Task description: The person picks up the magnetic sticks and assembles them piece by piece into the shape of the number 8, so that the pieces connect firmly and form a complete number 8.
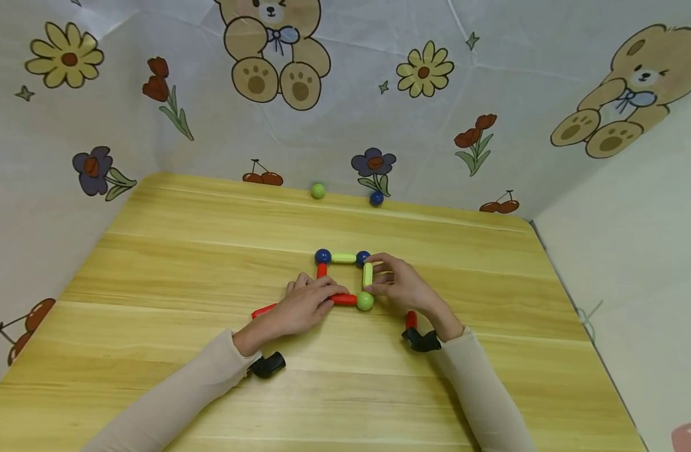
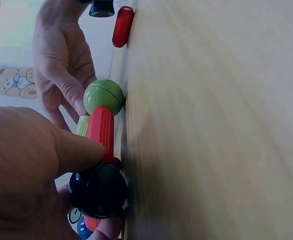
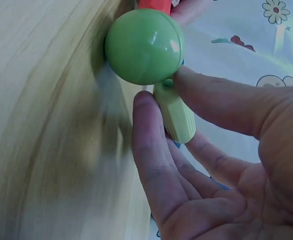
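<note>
A square of rods and balls lies flat on the table. Its far side is a yellow-green rod between two dark blue balls. My left hand covers the near left corner, its thumb and fingers pinching the near red rod beside a dark ball, which is hidden in the head view. At the near right corner sits a green ball. My right hand holds the right-side yellow-green rod between thumb and fingers, the thumb tip close to the green ball.
A loose green ball and a blue ball lie at the table's back edge. One red rod is beside my right wrist; another red piece shows partly by my left hand. A patterned cloth stands behind.
</note>
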`<state>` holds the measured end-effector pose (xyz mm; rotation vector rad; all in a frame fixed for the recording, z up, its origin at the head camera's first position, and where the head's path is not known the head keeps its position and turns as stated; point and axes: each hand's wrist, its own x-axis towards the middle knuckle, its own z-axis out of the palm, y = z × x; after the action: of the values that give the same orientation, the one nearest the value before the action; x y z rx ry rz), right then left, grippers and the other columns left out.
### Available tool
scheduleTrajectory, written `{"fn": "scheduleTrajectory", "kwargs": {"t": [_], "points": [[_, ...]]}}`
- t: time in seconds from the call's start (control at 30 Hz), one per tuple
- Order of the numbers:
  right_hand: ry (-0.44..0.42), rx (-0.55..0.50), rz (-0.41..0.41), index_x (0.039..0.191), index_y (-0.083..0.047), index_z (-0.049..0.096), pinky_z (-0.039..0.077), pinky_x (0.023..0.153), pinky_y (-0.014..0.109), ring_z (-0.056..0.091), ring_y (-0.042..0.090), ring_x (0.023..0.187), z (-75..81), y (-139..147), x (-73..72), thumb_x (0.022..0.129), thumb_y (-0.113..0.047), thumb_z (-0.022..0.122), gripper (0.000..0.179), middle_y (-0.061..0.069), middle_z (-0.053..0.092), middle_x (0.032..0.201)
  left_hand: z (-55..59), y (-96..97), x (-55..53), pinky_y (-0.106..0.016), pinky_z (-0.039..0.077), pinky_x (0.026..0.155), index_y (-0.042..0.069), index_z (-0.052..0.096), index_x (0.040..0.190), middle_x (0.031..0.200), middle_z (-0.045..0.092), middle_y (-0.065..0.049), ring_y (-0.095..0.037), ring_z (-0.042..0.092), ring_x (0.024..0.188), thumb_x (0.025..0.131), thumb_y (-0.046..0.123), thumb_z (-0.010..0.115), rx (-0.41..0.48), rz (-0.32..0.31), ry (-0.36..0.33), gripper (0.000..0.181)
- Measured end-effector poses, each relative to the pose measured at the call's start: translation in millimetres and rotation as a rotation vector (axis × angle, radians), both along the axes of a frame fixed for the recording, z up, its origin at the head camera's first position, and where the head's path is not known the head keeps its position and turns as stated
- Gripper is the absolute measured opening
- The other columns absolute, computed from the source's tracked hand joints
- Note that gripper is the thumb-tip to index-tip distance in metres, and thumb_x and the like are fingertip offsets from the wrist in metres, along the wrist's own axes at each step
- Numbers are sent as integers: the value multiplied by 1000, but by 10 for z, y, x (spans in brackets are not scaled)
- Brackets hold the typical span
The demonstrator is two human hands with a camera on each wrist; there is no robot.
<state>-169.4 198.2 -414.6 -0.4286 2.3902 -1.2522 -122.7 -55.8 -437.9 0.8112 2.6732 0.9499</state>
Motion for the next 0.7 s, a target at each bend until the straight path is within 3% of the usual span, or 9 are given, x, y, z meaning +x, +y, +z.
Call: {"fn": "scheduleTrajectory", "kwargs": {"t": [0.23, 0.43, 0.57, 0.7], "points": [[-40, 10, -2, 143, -4, 53, 53, 100, 49, 66, 37, 118, -7, -25, 18, 101, -9, 66, 44, 23, 62, 133, -2, -5, 2, -39, 28, 78, 19, 66, 136, 132, 62, -1, -27, 42, 98, 106, 14, 58, -12, -5, 20, 32], [-38, 1, -21, 141, -1, 51, 58, 93, 43, 67, 37, 116, -51, -40, 19, 105, -9, 58, 37, 26, 61, 130, -4, -5, 5, -39, 28, 78, 19, 66, 136, 132, 62, -1, -26, 42, 97, 105, 14, 58, -5, -9, 16, 32], [-50, -12, -43, 143, 1, 39, 59, 89, 39, 68, 37, 115, -81, -47, 15, 105, -9, 59, 44, 30, 58, 134, 5, -10, 5, -39, 28, 78, 19, 66, 137, 133, 62, -1, -26, 43, 99, 105, 14, 58, -7, -9, 6, 33], [-48, -36, -48, 155, -1, 22, 60, 87, 41, 71, 35, 105, -97, -43, 5, 105, -10, 59, 63, 32, 59, 131, 8, -11, 2, -39, 29, 79, 20, 66, 137, 133, 61, -1, -26, 43, 101, 105, 14, 58, -14, -9, 0, 33]]}}
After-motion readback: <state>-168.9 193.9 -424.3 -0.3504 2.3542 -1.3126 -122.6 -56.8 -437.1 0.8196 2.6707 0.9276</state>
